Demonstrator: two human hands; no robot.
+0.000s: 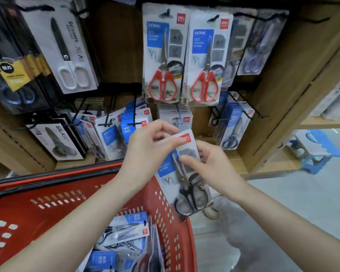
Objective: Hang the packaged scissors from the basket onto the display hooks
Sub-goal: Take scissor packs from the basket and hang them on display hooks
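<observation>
Both my hands hold one pack of black-handled scissors (182, 179) above the right rim of the red basket (165, 203). My left hand (147, 152) pinches the pack's top edge near its red logo. My right hand (210, 163) grips the pack's right side with the thumb lying across its front. Just behind the pack hangs a row of similar packs on a display hook (178, 119). More packaged scissors (126, 230) lie in the basket below my arms.
Two red-handled scissor packs (163, 55) hang above. White-handled scissors (67, 54) and dark packs hang at the upper left. Blue-carded packs (234, 126) fill the lower hooks. A wooden shelf side (283, 95) stands at right, with a blue step stool (312, 152) on the floor.
</observation>
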